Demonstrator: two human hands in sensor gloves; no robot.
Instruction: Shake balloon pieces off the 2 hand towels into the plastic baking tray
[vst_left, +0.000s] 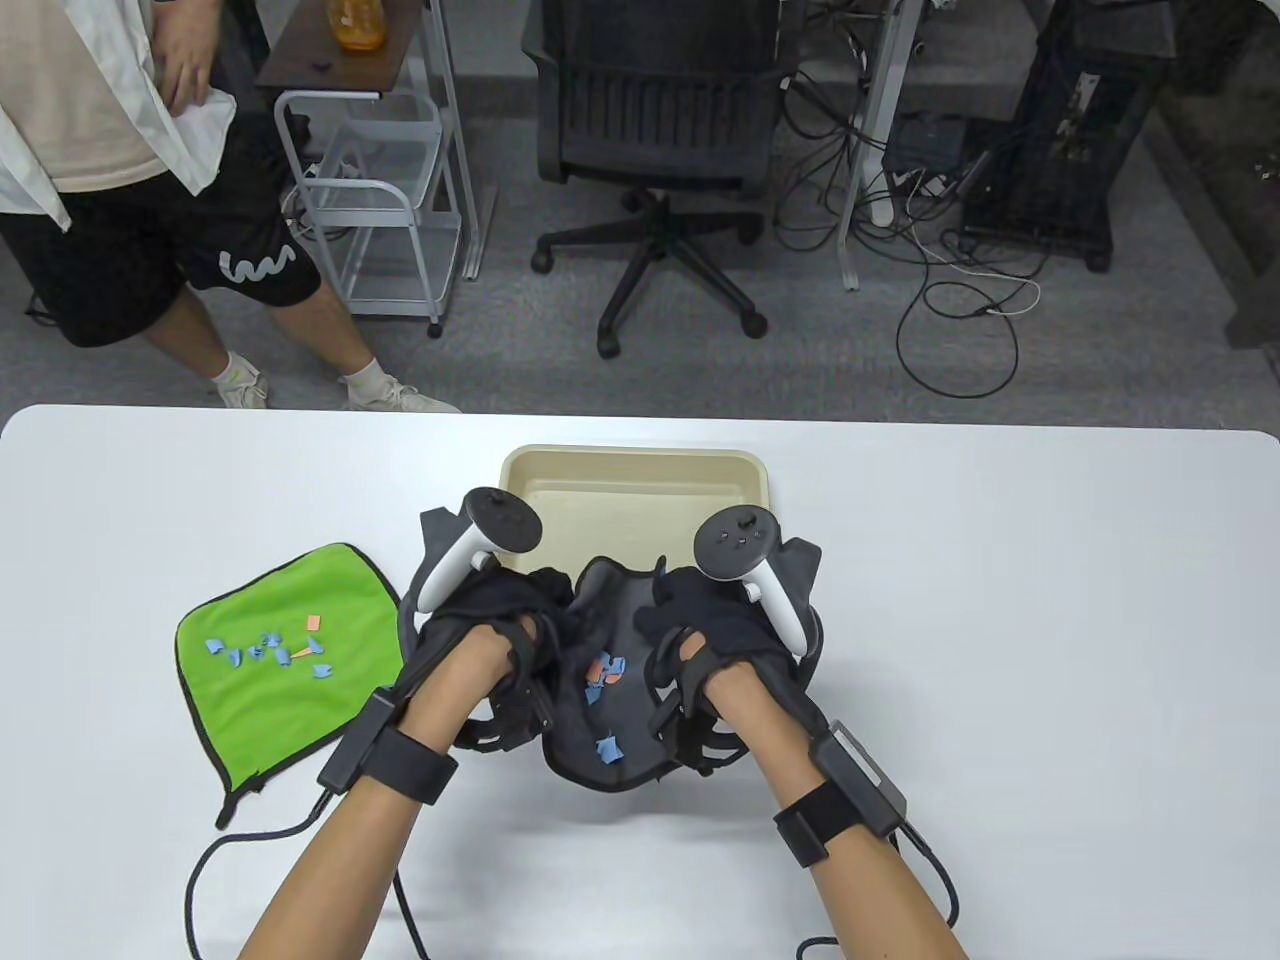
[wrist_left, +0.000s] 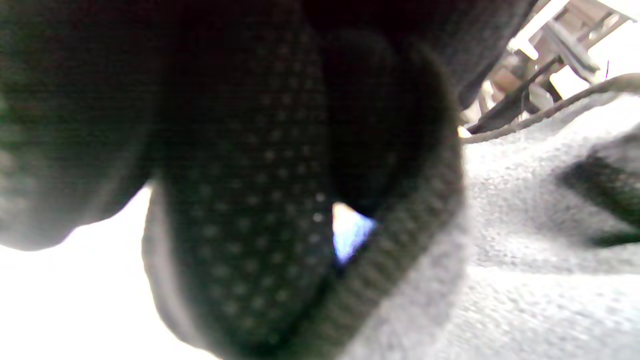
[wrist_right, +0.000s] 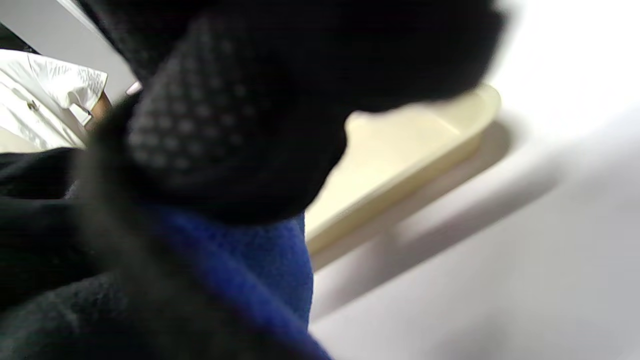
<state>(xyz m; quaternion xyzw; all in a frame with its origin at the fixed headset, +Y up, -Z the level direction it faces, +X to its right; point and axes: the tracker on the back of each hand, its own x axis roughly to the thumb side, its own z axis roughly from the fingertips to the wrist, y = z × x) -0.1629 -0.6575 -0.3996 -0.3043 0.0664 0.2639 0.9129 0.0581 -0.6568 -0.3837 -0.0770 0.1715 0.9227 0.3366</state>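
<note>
A dark grey hand towel is bunched between my two hands, sagging in the middle with several blue and orange balloon pieces in its fold. My left hand grips its left edge and my right hand grips its right edge. The towel's far end lies against the near rim of the beige plastic baking tray. A green hand towel lies flat at the left with several blue and orange pieces on it. In the right wrist view gloved fingers pinch dark cloth beside the tray.
The white table spreads to the right and left. Cables from both wrists trail off the near edge. Beyond the table stand a person, a wire cart and an office chair.
</note>
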